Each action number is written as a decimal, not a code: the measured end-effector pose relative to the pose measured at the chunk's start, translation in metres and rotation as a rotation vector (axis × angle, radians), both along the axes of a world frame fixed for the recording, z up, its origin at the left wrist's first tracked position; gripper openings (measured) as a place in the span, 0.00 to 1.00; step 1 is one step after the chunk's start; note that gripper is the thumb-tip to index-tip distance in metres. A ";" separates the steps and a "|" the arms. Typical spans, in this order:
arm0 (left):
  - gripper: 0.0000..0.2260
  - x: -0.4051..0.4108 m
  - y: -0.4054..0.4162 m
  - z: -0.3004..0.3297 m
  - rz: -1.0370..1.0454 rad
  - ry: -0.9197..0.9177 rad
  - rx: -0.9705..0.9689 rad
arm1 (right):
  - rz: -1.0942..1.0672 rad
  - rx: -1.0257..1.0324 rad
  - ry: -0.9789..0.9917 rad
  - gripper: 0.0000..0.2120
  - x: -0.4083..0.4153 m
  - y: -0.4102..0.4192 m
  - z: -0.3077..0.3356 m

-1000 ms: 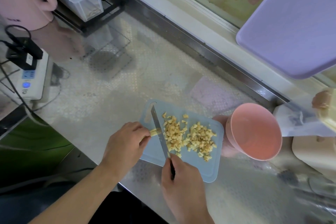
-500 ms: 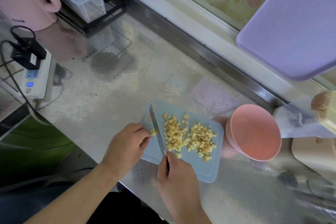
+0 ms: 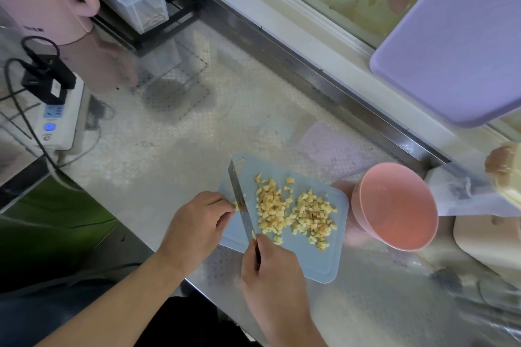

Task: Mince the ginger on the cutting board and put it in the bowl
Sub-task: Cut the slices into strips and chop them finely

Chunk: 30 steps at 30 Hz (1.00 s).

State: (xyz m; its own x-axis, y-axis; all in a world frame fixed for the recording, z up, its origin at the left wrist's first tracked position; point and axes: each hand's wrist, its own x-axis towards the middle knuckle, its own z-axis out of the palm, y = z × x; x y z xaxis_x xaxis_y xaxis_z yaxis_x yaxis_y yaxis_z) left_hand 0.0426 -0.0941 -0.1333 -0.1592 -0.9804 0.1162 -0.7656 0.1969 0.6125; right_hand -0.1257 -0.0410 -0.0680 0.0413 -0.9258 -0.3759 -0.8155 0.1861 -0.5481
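Over the cutting board [image 3: 324, 265], right hand [image 3: 272, 270] grips knife [image 3: 239, 200] upright.

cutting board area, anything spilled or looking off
Nothing stands out. The diced ginger all lies on the blue cutting board, none on the counter, and the pink bowl beside it is empty, tilted toward the board.

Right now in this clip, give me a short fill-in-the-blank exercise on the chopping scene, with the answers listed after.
1. The right hand grips the handle of the ____.
2. The diced ginger lies on a light ____ cutting board.
3. The pink bowl beside the board holds ____ ginger so far.
4. The left hand pinches the last uncut ginger piece with its ____.

Missing words: knife; blue; no; fingers
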 end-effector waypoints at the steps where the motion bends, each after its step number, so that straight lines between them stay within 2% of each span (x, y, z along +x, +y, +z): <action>1: 0.05 0.000 0.000 0.000 -0.001 0.003 -0.004 | 0.001 0.007 0.006 0.18 0.001 0.000 0.000; 9: 0.04 0.002 0.001 -0.003 0.008 0.012 0.033 | 0.014 0.044 0.046 0.14 0.007 0.004 -0.010; 16: 0.05 0.004 0.001 0.000 0.011 0.018 0.043 | -0.067 -0.005 -0.069 0.19 0.001 0.003 -0.012; 30: 0.07 0.008 0.001 -0.002 0.045 0.036 0.069 | -0.045 0.062 -0.021 0.18 0.007 0.000 -0.008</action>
